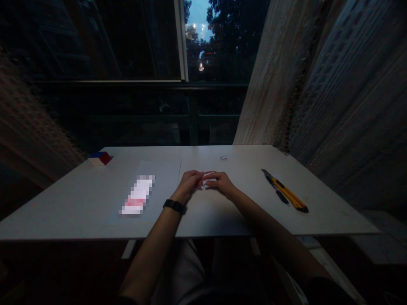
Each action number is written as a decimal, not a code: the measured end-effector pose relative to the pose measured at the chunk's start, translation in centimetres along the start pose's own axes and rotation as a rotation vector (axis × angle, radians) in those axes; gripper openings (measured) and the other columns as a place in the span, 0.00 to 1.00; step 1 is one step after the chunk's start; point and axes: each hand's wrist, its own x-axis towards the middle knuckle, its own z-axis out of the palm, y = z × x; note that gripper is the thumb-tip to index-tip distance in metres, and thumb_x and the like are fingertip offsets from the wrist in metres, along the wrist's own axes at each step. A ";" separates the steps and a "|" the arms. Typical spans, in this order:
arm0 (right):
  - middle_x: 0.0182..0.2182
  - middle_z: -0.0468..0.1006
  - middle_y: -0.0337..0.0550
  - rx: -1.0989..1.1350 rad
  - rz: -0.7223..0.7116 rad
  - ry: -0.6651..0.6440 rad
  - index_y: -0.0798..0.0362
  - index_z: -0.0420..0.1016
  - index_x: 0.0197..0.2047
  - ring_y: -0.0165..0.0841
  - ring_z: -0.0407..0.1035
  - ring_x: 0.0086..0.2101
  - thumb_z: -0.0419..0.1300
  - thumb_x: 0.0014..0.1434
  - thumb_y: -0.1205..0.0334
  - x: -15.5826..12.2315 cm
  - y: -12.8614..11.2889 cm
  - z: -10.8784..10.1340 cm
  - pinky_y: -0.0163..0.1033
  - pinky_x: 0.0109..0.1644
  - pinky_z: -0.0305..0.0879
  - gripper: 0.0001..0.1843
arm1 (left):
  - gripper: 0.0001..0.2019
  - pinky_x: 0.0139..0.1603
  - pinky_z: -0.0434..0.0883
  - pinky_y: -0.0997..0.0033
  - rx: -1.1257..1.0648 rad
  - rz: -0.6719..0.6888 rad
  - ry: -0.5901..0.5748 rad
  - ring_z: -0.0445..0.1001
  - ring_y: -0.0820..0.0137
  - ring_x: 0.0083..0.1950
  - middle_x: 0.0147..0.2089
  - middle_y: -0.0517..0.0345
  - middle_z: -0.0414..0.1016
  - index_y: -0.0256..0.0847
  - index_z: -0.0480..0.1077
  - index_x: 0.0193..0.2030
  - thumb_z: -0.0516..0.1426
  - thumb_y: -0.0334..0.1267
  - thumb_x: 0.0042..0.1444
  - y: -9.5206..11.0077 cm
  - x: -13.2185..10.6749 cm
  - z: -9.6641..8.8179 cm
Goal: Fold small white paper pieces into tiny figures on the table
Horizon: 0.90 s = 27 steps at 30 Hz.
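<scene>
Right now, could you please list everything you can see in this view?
table: 1, white, centre
cube: 1, blue, red and white, table's far left
sheet: 1, pale, left half of table
pixelated panel: 1, white and pink, over sheet
large cutter: 1, yellow and black, right of table
smaller cutter: 1, mostly black, beside large cutter
tiny item: 1, colour unclear, table's far side
small piece: 1, whitish, mid-table
window: 1, dark, behind table
curtains: count unclear, pale, flanking window
wristband: 1, black, left wrist
left hand: 1, bare, at small piece
right hand: 1, bare, likewise
</scene>
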 end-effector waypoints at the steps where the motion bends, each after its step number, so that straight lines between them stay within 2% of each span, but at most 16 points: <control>1: 0.40 0.75 0.44 -0.019 -0.022 -0.006 0.49 0.80 0.31 0.37 0.68 0.42 0.67 0.39 0.61 0.0 0.0 0.0 0.44 0.44 0.65 0.11 | 0.11 0.18 0.64 0.79 -0.015 -0.001 -0.002 0.64 0.78 0.18 0.18 0.61 0.66 0.34 0.67 0.25 0.61 0.41 0.41 0.1 -0.1 0.0; 6: 0.38 0.75 0.44 -0.064 -0.079 0.017 0.48 0.80 0.32 0.38 0.68 0.42 0.66 0.41 0.60 0.0 0.1 -0.1 0.45 0.45 0.65 0.10 | 0.12 0.18 0.63 0.80 -0.067 -0.039 -0.011 0.63 0.80 0.17 0.18 0.62 0.66 0.35 0.66 0.25 0.62 0.40 0.41 0.4 -0.2 0.2; 12: 0.40 0.75 0.44 0.038 -0.001 0.017 0.50 0.80 0.31 0.38 0.69 0.40 0.69 0.37 0.60 0.0 0.0 -0.4 0.45 0.40 0.68 0.13 | 0.13 0.20 0.66 0.79 -0.078 -0.022 -0.053 0.66 0.78 0.20 0.20 0.59 0.68 0.34 0.66 0.27 0.63 0.41 0.41 0.2 -0.3 0.1; 20: 0.40 0.75 0.45 0.041 0.056 -0.063 0.51 0.79 0.33 0.38 0.68 0.43 0.69 0.38 0.58 0.0 -0.2 -0.7 0.45 0.45 0.66 0.15 | 0.14 0.22 0.66 0.78 -0.043 0.005 -0.045 0.66 0.78 0.21 0.21 0.61 0.68 0.34 0.67 0.27 0.64 0.42 0.40 0.5 -0.5 0.2; 27: 0.40 0.76 0.45 0.012 0.063 -0.046 0.52 0.80 0.30 0.37 0.69 0.41 0.69 0.37 0.56 0.0 -0.4 -0.7 0.47 0.49 0.64 0.15 | 0.15 0.22 0.65 0.78 -0.008 0.015 -0.050 0.66 0.78 0.21 0.22 0.60 0.69 0.34 0.67 0.27 0.63 0.44 0.39 0.5 -0.6 0.3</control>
